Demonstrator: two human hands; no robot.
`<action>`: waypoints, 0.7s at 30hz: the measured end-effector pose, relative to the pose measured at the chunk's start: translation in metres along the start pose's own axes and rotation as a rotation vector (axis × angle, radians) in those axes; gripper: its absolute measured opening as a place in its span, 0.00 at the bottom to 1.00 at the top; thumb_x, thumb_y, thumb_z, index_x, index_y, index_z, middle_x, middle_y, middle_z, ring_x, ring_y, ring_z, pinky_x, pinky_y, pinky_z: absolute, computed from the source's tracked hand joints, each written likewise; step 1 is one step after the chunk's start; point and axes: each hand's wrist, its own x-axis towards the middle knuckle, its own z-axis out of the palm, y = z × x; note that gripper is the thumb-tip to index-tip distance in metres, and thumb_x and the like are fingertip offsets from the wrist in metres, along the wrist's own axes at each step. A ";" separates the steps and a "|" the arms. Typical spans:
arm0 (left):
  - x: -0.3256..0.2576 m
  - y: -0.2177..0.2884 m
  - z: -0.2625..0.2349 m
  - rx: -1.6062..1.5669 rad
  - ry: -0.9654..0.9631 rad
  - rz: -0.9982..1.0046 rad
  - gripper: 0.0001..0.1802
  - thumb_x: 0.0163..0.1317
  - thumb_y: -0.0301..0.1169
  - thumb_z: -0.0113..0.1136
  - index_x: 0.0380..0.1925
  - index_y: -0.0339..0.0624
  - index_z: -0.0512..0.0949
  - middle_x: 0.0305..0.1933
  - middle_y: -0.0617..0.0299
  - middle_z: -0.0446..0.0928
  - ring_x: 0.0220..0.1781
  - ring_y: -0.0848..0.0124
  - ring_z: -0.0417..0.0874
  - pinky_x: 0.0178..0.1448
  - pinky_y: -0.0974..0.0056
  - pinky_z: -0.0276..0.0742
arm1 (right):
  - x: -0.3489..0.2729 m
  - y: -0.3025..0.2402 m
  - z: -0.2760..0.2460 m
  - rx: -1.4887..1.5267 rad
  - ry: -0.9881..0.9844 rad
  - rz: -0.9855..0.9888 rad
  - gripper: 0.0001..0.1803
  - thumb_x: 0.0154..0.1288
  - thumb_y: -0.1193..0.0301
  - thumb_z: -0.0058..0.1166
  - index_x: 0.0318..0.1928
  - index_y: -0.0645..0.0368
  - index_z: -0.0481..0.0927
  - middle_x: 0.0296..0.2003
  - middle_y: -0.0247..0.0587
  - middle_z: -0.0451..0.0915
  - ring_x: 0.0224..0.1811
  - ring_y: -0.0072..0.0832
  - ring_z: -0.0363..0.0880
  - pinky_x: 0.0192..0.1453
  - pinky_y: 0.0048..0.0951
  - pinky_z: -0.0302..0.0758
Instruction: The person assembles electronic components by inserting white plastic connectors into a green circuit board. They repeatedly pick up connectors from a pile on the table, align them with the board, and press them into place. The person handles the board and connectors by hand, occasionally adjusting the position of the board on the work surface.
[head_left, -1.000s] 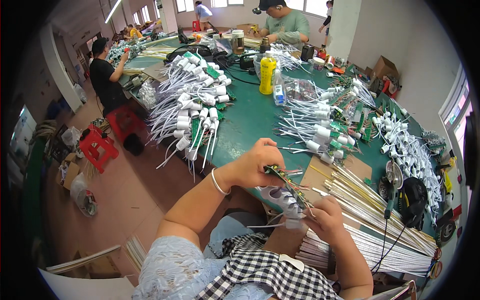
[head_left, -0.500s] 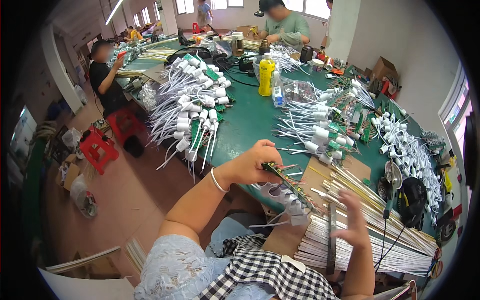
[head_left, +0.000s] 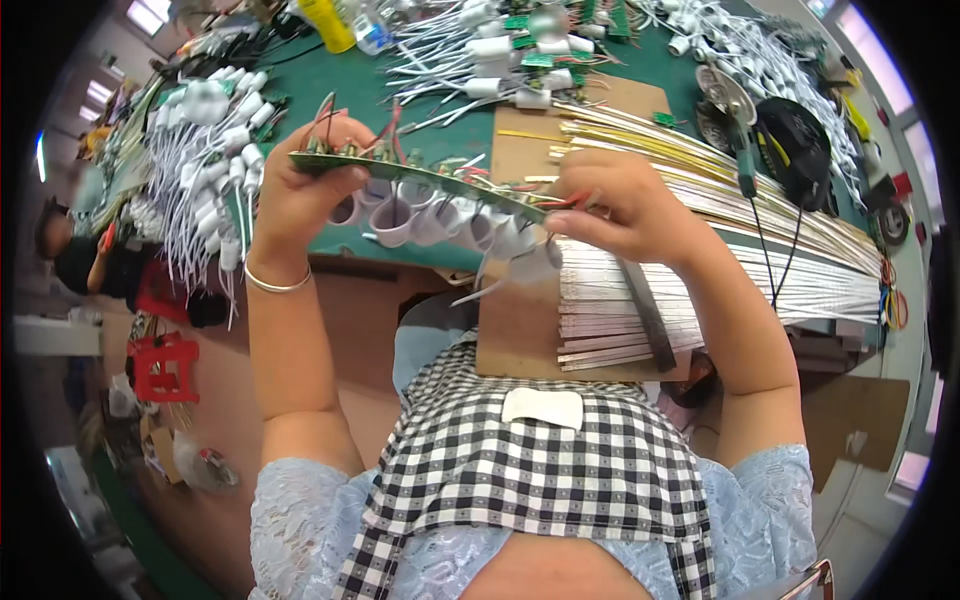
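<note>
A long green circuit board panel (head_left: 430,180) is held up between my hands, tilted down toward the right. My left hand (head_left: 312,185) grips its left end, thumb along the edge. At the right end, the fingers of my right hand (head_left: 612,205) are closed round the board and some red wires. White cylindrical lamp sockets (head_left: 436,222) hang in a row beneath it, and thin wires stick up from its top side. Below the right hand, flat white LED strips (head_left: 610,310) lie in a row on a brown board (head_left: 515,330), with a dark metal bar (head_left: 648,318) across them.
Piles of white sockets with cables (head_left: 205,150) cover the table's left side, and more sockets (head_left: 490,60) lie at the back. A yellow bottle (head_left: 328,25) stands at the far edge of view. To the right are a soldering iron (head_left: 746,165) and a black round object (head_left: 792,150).
My right hand has come in from the right and closed on the panel's right end. The panel is now stretched between both hands, and the view has tipped downward.
</note>
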 end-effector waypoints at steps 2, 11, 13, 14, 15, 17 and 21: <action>0.015 -0.005 0.002 -0.136 0.045 -0.128 0.10 0.52 0.26 0.67 0.30 0.39 0.75 0.30 0.64 0.77 0.30 0.78 0.73 0.37 0.71 0.69 | 0.001 0.003 -0.006 0.242 -0.005 0.196 0.11 0.60 0.64 0.60 0.31 0.60 0.77 0.21 0.34 0.73 0.22 0.22 0.68 0.28 0.25 0.66; 0.054 0.020 0.030 -0.076 0.027 -0.430 0.13 0.54 0.36 0.66 0.26 0.41 0.74 0.23 0.69 0.73 0.24 0.81 0.71 0.30 0.76 0.65 | -0.010 0.009 -0.061 0.557 0.787 0.086 0.04 0.63 0.74 0.56 0.32 0.60 0.75 0.22 0.28 0.71 0.23 0.13 0.67 0.26 0.16 0.64; 0.050 0.014 0.029 -0.059 -0.013 -0.427 0.12 0.53 0.35 0.67 0.25 0.42 0.73 0.24 0.69 0.73 0.24 0.82 0.70 0.30 0.76 0.64 | -0.025 0.020 -0.082 0.847 0.745 -0.028 0.04 0.65 0.73 0.54 0.35 0.58 0.73 0.21 0.27 0.70 0.23 0.14 0.68 0.26 0.16 0.64; 0.051 0.013 0.031 -0.091 -0.022 -0.449 0.12 0.53 0.34 0.67 0.25 0.41 0.74 0.23 0.69 0.73 0.24 0.82 0.70 0.29 0.76 0.64 | -0.031 0.028 -0.081 0.764 0.699 0.084 0.05 0.66 0.70 0.53 0.35 0.57 0.73 0.23 0.28 0.71 0.23 0.15 0.67 0.28 0.16 0.65; 0.055 0.013 0.034 -0.122 -0.029 -0.472 0.11 0.53 0.34 0.67 0.26 0.41 0.75 0.23 0.69 0.74 0.24 0.82 0.70 0.29 0.76 0.64 | -0.036 0.035 -0.078 0.718 0.601 0.253 0.09 0.66 0.66 0.53 0.39 0.58 0.74 0.27 0.30 0.74 0.28 0.19 0.72 0.34 0.21 0.70; 0.062 0.017 0.046 -0.129 -0.004 -0.478 0.10 0.53 0.34 0.66 0.27 0.40 0.76 0.22 0.70 0.74 0.23 0.82 0.70 0.28 0.76 0.63 | -0.031 0.029 -0.063 0.506 0.394 0.408 0.17 0.62 0.62 0.56 0.45 0.61 0.74 0.33 0.36 0.78 0.33 0.28 0.77 0.42 0.29 0.74; 0.073 0.019 0.057 -0.081 -0.112 -0.468 0.11 0.53 0.33 0.66 0.31 0.38 0.78 0.22 0.70 0.74 0.22 0.83 0.69 0.28 0.76 0.62 | 0.000 0.007 -0.060 -0.259 0.208 0.119 0.21 0.56 0.63 0.61 0.47 0.62 0.75 0.36 0.43 0.81 0.38 0.36 0.79 0.46 0.32 0.74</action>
